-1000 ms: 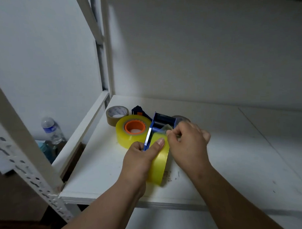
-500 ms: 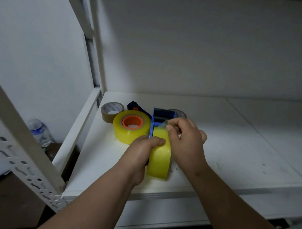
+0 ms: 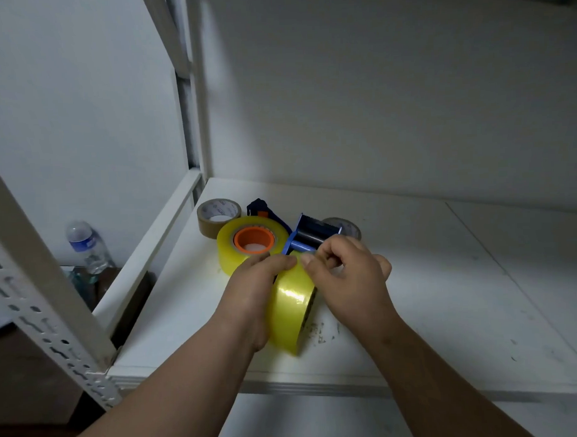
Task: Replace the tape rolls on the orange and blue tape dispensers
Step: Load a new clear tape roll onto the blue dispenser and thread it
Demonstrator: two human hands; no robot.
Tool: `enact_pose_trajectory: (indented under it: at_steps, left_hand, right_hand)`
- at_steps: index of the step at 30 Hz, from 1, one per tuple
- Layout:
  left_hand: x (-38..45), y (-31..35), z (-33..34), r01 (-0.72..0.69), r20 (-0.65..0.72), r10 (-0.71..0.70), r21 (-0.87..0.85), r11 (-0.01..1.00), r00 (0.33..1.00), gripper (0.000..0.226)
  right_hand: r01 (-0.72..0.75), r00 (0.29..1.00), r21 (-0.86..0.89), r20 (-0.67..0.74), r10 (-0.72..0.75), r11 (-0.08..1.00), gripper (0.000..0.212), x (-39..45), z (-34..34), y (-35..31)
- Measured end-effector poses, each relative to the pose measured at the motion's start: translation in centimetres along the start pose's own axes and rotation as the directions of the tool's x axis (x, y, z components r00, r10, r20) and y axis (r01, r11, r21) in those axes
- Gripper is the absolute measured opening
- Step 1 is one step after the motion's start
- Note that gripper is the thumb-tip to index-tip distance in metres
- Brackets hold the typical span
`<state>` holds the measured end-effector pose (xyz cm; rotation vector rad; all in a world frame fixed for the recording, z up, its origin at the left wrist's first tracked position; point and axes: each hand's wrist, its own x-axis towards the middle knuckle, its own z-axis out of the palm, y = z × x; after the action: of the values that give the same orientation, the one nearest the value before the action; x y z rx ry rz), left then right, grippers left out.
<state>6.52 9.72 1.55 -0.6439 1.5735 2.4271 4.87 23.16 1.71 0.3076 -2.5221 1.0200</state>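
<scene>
White shelf (image 3: 446, 278) carries 2 dispensers. Left hand (image 3: 250, 291) grips the roll (image 3: 292, 305) on the blue dispenser (image 3: 309, 235); right hand (image 3: 344, 275) pinches its tape end. Threading seems left.

Left hand (image 3: 253, 291) grips yellow tape roll (image 3: 292, 311) (upright); right hand (image 3: 348, 281) pinches at blue dispenser (image 3: 309, 237)

On the white shelf (image 3: 446, 278), the brown tape roll (image 3: 218, 217) lies behind the yellow roll with orange core (image 3: 249, 244). The blue plastic tape dispenser (image 3: 309, 234) stands right of them, a clear plastic water bottle (image 3: 87, 245) far left below.
</scene>
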Motion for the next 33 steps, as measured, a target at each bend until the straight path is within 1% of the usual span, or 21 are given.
enact_pose_trajectory:
  at_steps: [2, 3, 4, 6, 8, 9, 11, 13, 17, 20, 22, 24, 26, 29, 33]
  left_hand:
    - [-0.3, 0.0, 0.3, -0.072, 0.001, 0.073, 0.149, 0.986, 0.997, 0.059]
    - [-0.4, 0.0, 0.5, -0.075, 0.031, 0.069, 0.221, 0.972, 0.997, 0.060]
    - [-0.5, 0.1, 0.6, -0.057, 0.054, 0.044, 0.261, 0.964, 0.998, 0.058]
    - [-0.6, 0.3, 0.8, -0.027, 0.070, 0.007, 0.292, 0.956, 0.998, 0.042]
    - [-0.7, 0.7, 1.0, -0.006, 0.056, -0.010, 0.275, 0.961, 0.998, 0.023]
    - [-0.7, 0.8, 1.0, 0.007, 0.053, -0.021, 0.249, 0.969, 0.998, 0.019]
    - [-0.7, 0.9, 0.9, 0.028, 0.060, -0.040, 0.181, 0.983, 0.997, 0.019]
    - [-0.6, 0.8, 0.7, 0.014, 0.059, -0.023, 0.144, 0.989, 0.998, 0.022]
    - [-0.7, 0.3, 0.3, -0.038, 0.061, 0.036, 0.033, 0.999, 0.998, 0.028]
    - [-0.8, -0.4, 0.3, -0.123, 0.050, 0.123, -0.005, 0.992, 0.991, 0.022]
    - [-0.9, -1.0, 0.3, -0.202, 0.033, 0.202, 0.012, 0.979, 0.979, 0.018]
    - [-1.0, -1.4, 0.2, -0.303, 0.027, 0.302, 0.061, 0.951, 0.953, 0.016]
    - [-1.0, -1.8, 0.3, -0.373, 0.033, 0.372, 0.113, 0.921, 0.928, 0.017]
    - [-1.0, -2.1, 0.5, -0.418, 0.027, 0.418, 0.144, 0.897, 0.908, 0.016]
    - [-0.9, -2.2, 0.5, -0.448, 0.020, 0.453, 0.188, 0.874, 0.892, 0.013]
  right_hand:
    - [-0.005, 1.000, -0.008, 0.005, 0.005, 1.000, 0.028, 0.3, 0.1, 0.0]
    - [-0.009, 1.000, -0.010, 0.001, 0.009, 1.000, 0.028, 0.4, 0.1, 0.0]
    - [-0.016, 1.000, -0.011, -0.003, 0.016, 1.000, 0.028, 0.4, 0.1, 0.0]
    - [-0.030, 1.000, -0.022, -0.007, 0.030, 0.999, 0.026, 0.5, 0.1, 0.2]
    - [-0.030, 1.000, -0.053, -0.005, 0.030, 0.998, 0.025, 0.5, 0.0, 0.2]
    - [-0.024, 1.000, -0.072, -0.002, 0.024, 0.997, 0.026, 0.6, -0.1, 0.1]
    - [-0.014, 1.000, -0.104, 0.003, 0.014, 0.995, 0.026, 0.7, -0.1, 0.0]
    - [-0.013, 1.000, -0.124, -0.006, 0.012, 0.992, 0.025, 0.6, -0.2, 0.0]
    - [-0.045, 0.998, -0.131, -0.046, 0.039, 0.990, 0.029, 0.5, -0.2, -0.1]
    - [-0.076, 0.996, -0.129, -0.063, 0.069, 0.989, 0.032, 0.5, -0.2, -0.1]
    - [-0.097, 0.994, -0.137, -0.062, 0.089, 0.986, 0.032, 0.5, -0.3, -0.2]
    - [-0.114, 0.992, -0.148, -0.076, 0.104, 0.982, 0.033, 0.7, -0.4, -0.2]
    - [-0.113, 0.991, -0.165, -0.086, 0.099, 0.980, 0.035, 0.9, -0.7, -0.3]
    - [-0.071, 0.993, -0.220, -0.104, 0.049, 0.973, 0.036, 0.8, -1.0, -0.2]
    - [0.026, 0.987, -0.326, -0.145, -0.077, 0.945, 0.034, 0.6, -1.3, -0.1]
